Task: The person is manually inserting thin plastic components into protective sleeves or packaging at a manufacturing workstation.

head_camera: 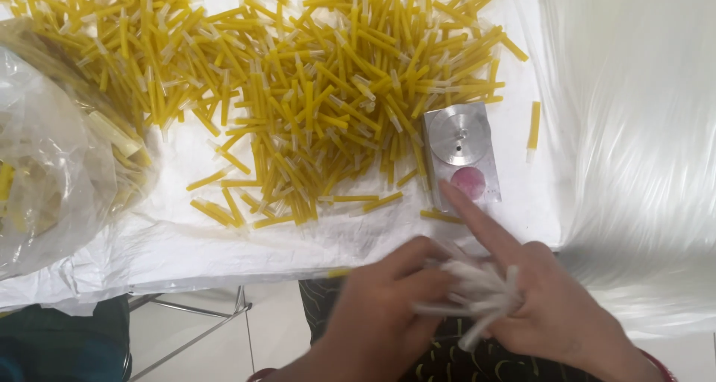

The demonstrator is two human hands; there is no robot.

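Note:
My right hand (548, 304) holds a bunch of thin white tubes (477, 292) in its palm near the table's front edge, with its index finger stretched toward a small metal block. My left hand (380, 311) is closed over the left ends of the same white tubes and is blurred by motion. The metal block (461, 152) has a round silver disc on top and a pink round pad (469, 181) below it. It lies just beyond my right fingertip. A big heap of yellow tubes with clear tips (298, 84) covers the white table sheet (224, 240).
A clear plastic bag (52, 166) with more yellow pieces sits at the left. A large bundle of shiny white fibre (634, 128) fills the right side. One yellow tube (533, 128) lies alone right of the block. A metal chair frame (201, 315) shows below the table.

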